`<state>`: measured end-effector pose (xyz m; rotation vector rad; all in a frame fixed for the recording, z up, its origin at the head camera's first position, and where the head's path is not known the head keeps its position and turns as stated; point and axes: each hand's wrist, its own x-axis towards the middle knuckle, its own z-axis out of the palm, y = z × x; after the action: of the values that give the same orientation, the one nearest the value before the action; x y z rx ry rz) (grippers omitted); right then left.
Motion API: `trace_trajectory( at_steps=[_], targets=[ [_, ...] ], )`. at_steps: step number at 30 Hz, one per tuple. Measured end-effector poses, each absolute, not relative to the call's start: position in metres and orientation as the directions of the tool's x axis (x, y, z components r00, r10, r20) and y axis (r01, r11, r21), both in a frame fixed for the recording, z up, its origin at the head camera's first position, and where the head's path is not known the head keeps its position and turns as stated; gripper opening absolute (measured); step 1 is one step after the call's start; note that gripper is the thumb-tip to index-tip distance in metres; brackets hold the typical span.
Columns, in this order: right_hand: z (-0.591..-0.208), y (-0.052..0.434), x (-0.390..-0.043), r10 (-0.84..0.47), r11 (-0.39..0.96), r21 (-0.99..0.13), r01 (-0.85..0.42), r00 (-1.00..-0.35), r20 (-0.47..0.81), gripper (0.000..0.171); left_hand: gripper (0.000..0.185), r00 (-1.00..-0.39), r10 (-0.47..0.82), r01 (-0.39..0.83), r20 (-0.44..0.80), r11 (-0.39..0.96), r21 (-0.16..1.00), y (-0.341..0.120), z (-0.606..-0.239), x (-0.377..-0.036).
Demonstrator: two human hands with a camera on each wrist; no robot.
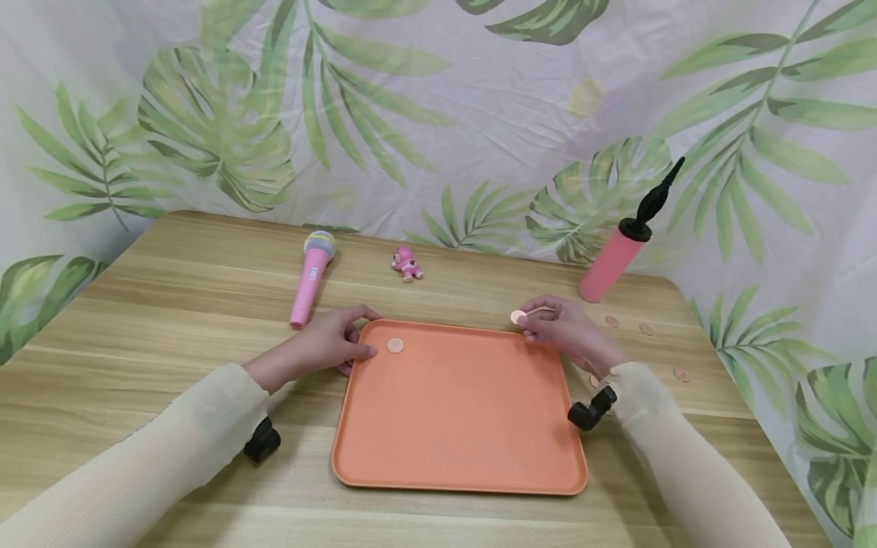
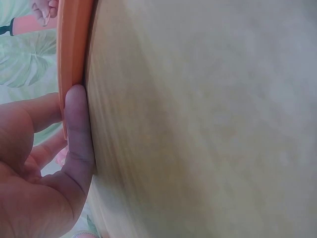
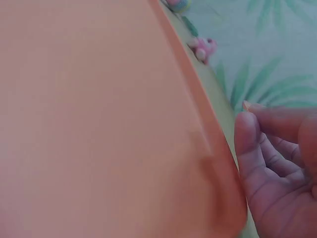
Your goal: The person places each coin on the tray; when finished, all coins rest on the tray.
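Head view: orange tray (image 1: 459,411) flat on the wooden bench (image 1: 171,304), near the middle of the front edge. Left hand (image 1: 327,344) at the tray's far left corner, fingers curled against the rim, thumb tip over the edge onto the tray. One small round disc (image 1: 395,345) inside the tray, just beside that thumb. Right hand (image 1: 563,329) at the tray's far right corner, pinching a second disc (image 1: 518,317) between thumb and fingertips, held just above the rim. Three more loose discs (image 1: 646,329) on the bench toward the right edge, apart from the tray. Pink toy microphone (image 1: 310,278) lying toward the far left, close to the left hand but not touching. Small pink toy figure (image 1: 407,263) near the far edge, centre. Pink hand pump (image 1: 620,247) with black nozzle leaning at the far right corner against the leaf-print backdrop (image 1: 438,114). Black wrist cameras on both sleeves.

Left wrist view: thumb (image 2: 79,129) pressed along the tray rim (image 2: 72,44) where it meets the bench; other fingers behind the rim, gripping it.

Right wrist view: broad orange tray floor (image 3: 99,119) filling the frame, rim running diagonally. Right hand's fingers (image 3: 247,144) curled just outside the rim, a thin disc edge (image 3: 246,104) barely visible at the fingertips. Toy figure (image 3: 203,48) blurred beyond.
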<state>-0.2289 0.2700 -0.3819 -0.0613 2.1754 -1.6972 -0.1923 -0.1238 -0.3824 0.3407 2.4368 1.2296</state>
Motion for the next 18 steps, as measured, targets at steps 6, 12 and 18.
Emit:
trace_trajectory(
  at_steps=[6, 12, 18],
  targets=[
    [-0.383, 0.241, -0.222, -0.300, 0.281, -0.944, 0.170, -0.919, -0.255, 0.022, 0.054, -0.897, 0.379, 0.046, -0.228, 0.593, 0.804, -0.124, -0.384, -0.193],
    [-0.384, 0.212, -0.212, -0.349, 0.316, -0.937, 0.151, -0.899, -0.263, 0.024, 0.054, -0.895, 0.387, 0.055, -0.223, 0.590, 0.806, -0.123, -0.385, -0.192],
    [-0.384, 0.181, -0.205, -0.385, 0.333, -0.931, 0.147, -0.881, -0.277, 0.021, 0.055, -0.898, 0.385, 0.062, -0.214, 0.590, 0.805, -0.125, -0.386, -0.193]
  ],
)
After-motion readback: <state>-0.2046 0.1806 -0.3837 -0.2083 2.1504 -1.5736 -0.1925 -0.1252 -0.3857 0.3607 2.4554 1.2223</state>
